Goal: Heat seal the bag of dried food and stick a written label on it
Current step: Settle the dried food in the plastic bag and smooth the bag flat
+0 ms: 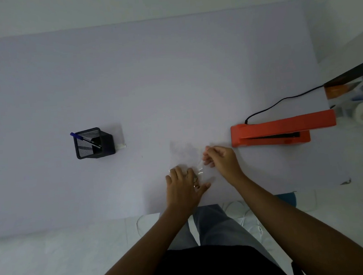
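Note:
A clear plastic bag (182,153) lies flat on the pale table (151,85), near its front edge. My left hand (184,188) presses down on the bag's near end, where a little dried food (195,179) shows between the fingers. My right hand (221,160) pinches the bag's right edge between thumb and fingers. An orange heat sealer (281,129) sits to the right, its arm raised, just beyond my right hand. A small pale label sheet (119,139) lies beside the pen holder.
A black mesh pen holder (93,142) with a blue pen (84,140) stands at the left. The sealer's black cord (281,101) runs off to the right, where clutter lies past the table edge. White cables lie on the floor by my legs.

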`<action>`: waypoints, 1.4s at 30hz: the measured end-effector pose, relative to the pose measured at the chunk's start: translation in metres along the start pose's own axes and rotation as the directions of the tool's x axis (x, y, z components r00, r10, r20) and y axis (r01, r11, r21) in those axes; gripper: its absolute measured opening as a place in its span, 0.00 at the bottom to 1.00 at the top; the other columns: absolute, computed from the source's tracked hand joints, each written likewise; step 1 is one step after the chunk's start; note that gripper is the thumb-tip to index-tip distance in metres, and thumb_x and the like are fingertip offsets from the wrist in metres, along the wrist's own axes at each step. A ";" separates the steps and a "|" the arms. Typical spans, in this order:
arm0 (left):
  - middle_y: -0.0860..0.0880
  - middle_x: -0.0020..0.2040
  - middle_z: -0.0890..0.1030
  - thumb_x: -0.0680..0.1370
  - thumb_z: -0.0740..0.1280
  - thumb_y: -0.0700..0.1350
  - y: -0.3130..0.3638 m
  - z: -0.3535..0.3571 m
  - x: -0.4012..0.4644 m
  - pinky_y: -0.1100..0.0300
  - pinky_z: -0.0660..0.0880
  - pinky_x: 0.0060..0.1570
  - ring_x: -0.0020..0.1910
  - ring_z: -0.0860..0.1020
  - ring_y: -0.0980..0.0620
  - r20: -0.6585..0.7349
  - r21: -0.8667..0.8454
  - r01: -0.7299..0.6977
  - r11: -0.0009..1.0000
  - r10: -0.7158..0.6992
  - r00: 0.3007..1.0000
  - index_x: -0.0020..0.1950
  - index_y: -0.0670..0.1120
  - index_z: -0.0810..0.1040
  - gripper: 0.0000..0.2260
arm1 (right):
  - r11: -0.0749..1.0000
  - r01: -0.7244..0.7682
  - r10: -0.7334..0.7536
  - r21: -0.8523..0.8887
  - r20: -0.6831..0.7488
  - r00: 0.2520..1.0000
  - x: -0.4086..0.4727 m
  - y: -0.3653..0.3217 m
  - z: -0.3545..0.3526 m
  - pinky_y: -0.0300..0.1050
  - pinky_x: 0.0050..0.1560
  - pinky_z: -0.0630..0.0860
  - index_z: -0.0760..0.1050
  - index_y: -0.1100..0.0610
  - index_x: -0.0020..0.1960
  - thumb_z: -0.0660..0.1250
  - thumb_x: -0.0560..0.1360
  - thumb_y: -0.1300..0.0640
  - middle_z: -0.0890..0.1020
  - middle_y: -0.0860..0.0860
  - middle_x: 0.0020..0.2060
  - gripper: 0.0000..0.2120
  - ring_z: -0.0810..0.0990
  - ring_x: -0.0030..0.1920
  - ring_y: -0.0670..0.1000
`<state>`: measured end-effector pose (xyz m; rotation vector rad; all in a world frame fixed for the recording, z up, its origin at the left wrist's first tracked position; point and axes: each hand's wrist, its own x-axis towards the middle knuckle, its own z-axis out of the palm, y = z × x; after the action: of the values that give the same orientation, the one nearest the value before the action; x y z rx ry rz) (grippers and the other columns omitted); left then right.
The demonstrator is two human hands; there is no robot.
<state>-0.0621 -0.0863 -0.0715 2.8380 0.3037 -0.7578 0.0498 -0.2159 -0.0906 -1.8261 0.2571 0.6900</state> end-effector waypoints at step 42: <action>0.35 0.77 0.60 0.69 0.42 0.79 0.014 -0.006 -0.004 0.35 0.58 0.72 0.75 0.58 0.30 0.130 0.053 -0.035 0.998 0.028 0.991 0.78 0.60 0.53 0.42 | 0.968 -0.191 0.093 0.164 0.474 0.876 0.021 -0.021 0.050 0.55 0.61 0.80 0.80 0.69 0.58 0.58 0.85 0.56 0.86 0.63 0.52 0.19 0.86 0.53 0.58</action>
<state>-0.0592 -0.0989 -0.0622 2.8204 0.2218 -0.9522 0.0603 -0.1590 -0.0970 -1.4027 0.1388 1.1386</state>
